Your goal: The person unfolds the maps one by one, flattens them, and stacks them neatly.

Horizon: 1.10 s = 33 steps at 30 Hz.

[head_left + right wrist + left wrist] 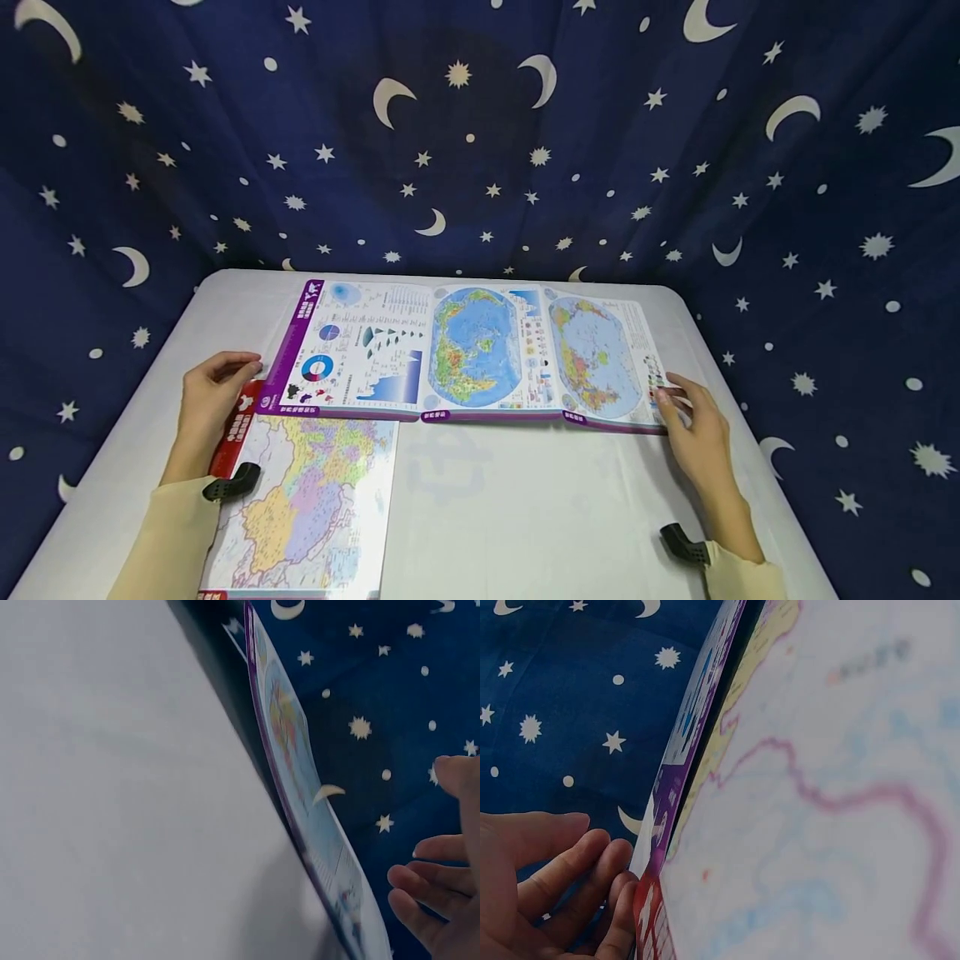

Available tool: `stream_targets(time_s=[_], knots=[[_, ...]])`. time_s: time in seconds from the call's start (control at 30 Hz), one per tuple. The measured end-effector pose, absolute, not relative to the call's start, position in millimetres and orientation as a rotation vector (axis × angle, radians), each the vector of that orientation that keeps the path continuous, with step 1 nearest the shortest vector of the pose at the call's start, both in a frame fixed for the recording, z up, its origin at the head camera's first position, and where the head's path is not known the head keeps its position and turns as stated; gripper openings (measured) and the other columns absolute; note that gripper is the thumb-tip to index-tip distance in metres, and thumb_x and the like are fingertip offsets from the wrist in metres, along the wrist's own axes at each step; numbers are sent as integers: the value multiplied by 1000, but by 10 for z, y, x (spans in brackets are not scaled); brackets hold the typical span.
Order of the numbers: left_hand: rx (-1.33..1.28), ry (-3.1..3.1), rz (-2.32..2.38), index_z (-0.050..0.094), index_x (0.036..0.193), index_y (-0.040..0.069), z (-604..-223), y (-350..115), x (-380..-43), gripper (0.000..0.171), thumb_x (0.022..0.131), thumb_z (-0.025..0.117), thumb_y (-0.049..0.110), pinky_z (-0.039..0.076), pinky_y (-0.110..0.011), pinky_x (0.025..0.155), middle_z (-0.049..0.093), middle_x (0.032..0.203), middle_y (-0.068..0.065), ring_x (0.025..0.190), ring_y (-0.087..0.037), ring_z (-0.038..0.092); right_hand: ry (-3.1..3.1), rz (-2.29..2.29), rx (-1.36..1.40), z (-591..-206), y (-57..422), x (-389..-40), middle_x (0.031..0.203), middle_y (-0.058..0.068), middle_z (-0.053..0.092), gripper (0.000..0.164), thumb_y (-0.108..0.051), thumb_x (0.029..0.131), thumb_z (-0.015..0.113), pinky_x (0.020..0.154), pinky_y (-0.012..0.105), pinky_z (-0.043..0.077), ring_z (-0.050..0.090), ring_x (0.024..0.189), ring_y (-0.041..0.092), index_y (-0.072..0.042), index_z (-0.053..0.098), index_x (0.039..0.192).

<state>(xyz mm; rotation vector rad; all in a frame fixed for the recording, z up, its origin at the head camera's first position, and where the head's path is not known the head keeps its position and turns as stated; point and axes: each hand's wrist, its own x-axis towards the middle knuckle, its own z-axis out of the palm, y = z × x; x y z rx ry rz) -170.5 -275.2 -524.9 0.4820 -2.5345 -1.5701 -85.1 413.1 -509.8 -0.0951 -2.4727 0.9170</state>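
A folding world map chart (480,350) lies unfolded across the back of the table, with three panels facing up and a purple strip along its left end. Its right end is slightly raised in the right wrist view. Under its left part lies a second map sheet (315,500) with a red strip, partly covered. My left hand (210,400) is beside the charts' left edges, fingers loosely extended; whether its fingertips touch (622,881) is unclear. By the world chart's right end is my right hand (697,425), fingers loosely bent and apart from the sheet in the right wrist view.
Both charts lie on a white-covered table (525,517), where faint dark marks show near the middle. A dark blue curtain (480,167) with moons and stars hangs behind and along both sides. Black curved pieces (232,483) sit at both cuffs.
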Motion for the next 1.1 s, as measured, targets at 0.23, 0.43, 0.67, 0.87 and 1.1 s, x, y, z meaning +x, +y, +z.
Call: stream_targets(time_s=[0.23,0.43,0.67,0.87,1.1], knots=[[497,-2536,-1596,67,125,17,-5243,-2784,-1650,45,93,65,48,46,-10,77,63,114,6,98,-8,56,-2472,937,-92,-5027,3976,-776,119,12,64,39,-21,97,65,90,4,44,59,102,0,-10,60,134],[477,-2546,-1627,64,129,17,-5240,-2821,-1579,48,93,64,50,46,-8,79,62,118,7,103,-6,56,-2474,969,-50,-5020,3899,-708,123,10,62,39,-19,96,65,90,5,45,58,103,-4,-8,60,133],[427,-2555,-1666,62,132,16,-5249,-2843,-1530,50,93,65,46,45,-6,81,62,127,2,106,-5,56,-2495,975,-41,-5035,3853,-655,122,11,62,39,-19,96,65,88,4,46,56,101,-9,-9,60,134],[413,-2521,-1725,61,132,12,-5251,-2840,-1521,49,94,64,43,41,-6,84,62,136,1,114,-1,54,-2513,1012,-47,-5029,3793,-600,125,7,62,38,-20,97,64,88,3,45,55,102,-11,-10,59,134],[396,-2521,-1719,61,134,13,-5238,-2874,-1461,47,95,65,39,37,-6,84,63,132,-1,110,-1,54,-2529,1062,2,-5015,3691,-538,127,7,62,36,-18,98,62,91,4,44,56,105,-6,-10,60,133]])
